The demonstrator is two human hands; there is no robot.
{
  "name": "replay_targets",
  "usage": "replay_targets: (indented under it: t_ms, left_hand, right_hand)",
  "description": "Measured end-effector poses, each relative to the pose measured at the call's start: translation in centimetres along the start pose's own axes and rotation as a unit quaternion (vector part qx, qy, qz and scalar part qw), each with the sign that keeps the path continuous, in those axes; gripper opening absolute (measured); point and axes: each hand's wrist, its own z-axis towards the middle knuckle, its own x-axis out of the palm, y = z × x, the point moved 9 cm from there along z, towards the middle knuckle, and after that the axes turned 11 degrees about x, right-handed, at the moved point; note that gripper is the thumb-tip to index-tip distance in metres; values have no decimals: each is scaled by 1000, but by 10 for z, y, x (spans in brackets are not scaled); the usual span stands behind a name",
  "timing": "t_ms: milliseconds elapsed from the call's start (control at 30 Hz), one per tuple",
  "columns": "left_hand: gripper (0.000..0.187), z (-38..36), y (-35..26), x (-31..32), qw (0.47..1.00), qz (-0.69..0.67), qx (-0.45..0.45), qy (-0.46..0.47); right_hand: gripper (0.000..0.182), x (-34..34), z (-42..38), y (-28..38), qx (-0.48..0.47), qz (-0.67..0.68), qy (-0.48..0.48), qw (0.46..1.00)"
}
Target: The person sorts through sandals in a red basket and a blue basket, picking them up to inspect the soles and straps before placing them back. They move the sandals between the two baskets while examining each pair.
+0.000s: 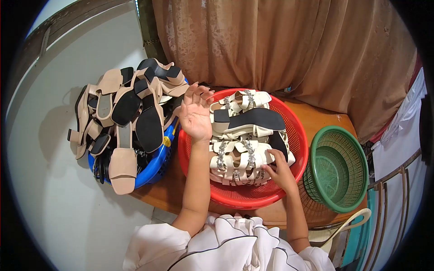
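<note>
My left hand [196, 115] is raised over the left rim of the red basket [246, 202], palm turned up, fingers apart and loosely bent, with nothing in it. My right hand [281, 172] grips the right end of a white sandal [260, 153] with silver, jewelled straps, its thumb and fingers round the edge. That sandal lies among several similar white ones in the red basket. Behind it, another sandal lies upside down, showing its black sole [253, 119].
A blue basket [156, 169] heaped with beige, black-soled heeled sandals [123, 165] stands at the left. At the right is a green basket [346, 205]. All rest on a wooden table [316, 113]; a brown curtain [271, 40] hangs behind.
</note>
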Motion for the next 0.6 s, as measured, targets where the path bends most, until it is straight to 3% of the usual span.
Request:
replay_targets:
  t_ms: [100,300,333,600]
  left_hand:
    - [54,-2,5,3,1000,27,-11,-2]
    - [52,-6,11,13,997,69,-33,-8]
    - [44,-7,11,22,998,48,-36,-9]
    - [35,-20,-9,52,972,221,-26,76]
  right_hand:
    - [44,6,5,-7,-12,-141,-17,990]
    - [53,-5,-5,2,-25,-129,-69,989]
    - [54,-7,-6,6,-29,-135,-76,987]
    - [56,-7,-20,61,-107,-174,-101,974]
